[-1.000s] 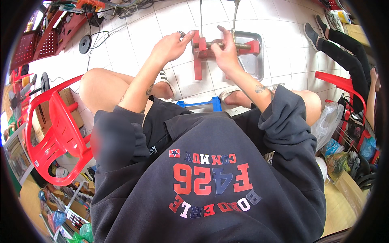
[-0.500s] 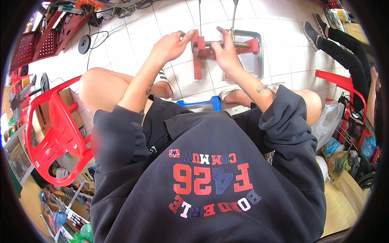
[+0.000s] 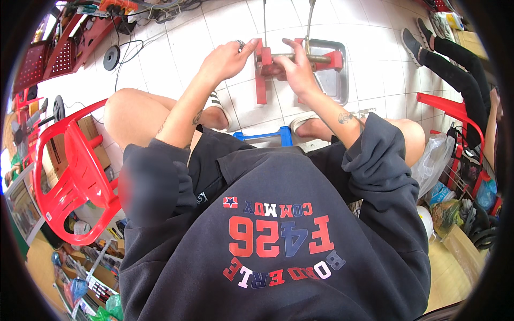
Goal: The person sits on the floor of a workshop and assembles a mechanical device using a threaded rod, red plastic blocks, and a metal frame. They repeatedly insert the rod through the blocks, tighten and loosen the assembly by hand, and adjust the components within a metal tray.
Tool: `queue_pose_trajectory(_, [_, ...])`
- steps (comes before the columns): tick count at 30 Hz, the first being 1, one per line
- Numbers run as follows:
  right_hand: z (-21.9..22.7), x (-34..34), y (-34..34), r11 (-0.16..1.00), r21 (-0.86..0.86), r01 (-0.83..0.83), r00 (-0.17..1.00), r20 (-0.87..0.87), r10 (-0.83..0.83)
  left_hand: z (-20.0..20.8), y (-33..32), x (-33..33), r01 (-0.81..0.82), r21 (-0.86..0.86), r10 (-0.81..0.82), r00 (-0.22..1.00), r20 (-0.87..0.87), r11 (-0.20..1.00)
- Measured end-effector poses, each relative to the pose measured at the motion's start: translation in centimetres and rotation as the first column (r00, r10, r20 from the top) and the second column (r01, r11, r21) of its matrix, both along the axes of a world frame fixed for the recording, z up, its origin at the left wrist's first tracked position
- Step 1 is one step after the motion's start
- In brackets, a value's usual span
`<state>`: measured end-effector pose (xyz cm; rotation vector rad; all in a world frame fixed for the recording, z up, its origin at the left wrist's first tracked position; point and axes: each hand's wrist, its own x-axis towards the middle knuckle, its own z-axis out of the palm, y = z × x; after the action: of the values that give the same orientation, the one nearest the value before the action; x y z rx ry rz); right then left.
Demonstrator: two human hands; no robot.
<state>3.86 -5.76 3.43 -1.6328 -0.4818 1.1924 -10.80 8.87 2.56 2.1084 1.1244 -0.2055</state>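
On the tiled floor ahead lies a red metal frame (image 3: 261, 88) with a brass-coloured threaded rod (image 3: 320, 59) running across it. My right hand (image 3: 301, 77) straddles the rod, forefinger stretched over the far side and thumb on the near side; its other fingers are hidden. Just left of the frame, my left hand (image 3: 222, 63) is curled, its thumb pointing at the frame's left end. A small dark metal piece (image 3: 240, 45) shows at its fingers; whether it is a ring or a held part I cannot tell. Under the frame's right end sits a shallow metal tray (image 3: 343, 88).
A blue low stool (image 3: 286, 137) stands between my feet. At left is a red plastic chair (image 3: 64, 182), with a black disc (image 3: 111, 59) and cables farther off. Another person's legs (image 3: 455, 64) and a second red chair (image 3: 450, 104) are at right, beside a clear plastic bag (image 3: 431, 163).
My right forefinger and thumb have shifted slightly left across the rod. My left hand and the red frame look the same.
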Motion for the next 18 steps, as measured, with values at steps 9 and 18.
queue_pose_trajectory(9, [-0.9,0.7,0.3,0.998,-0.036,-0.049,0.997,0.057,0.051,-0.3,-0.1,-0.1,0.001,0.056,-0.002,1.000,0.022,0.998])
queue_pose_trajectory(18, [0.2,0.3,0.1,0.992,-0.042,-0.116,0.990,0.076,0.119,-0.1,-0.3,0.2,0.003,0.034,-0.003,1.000,-0.002,0.999])
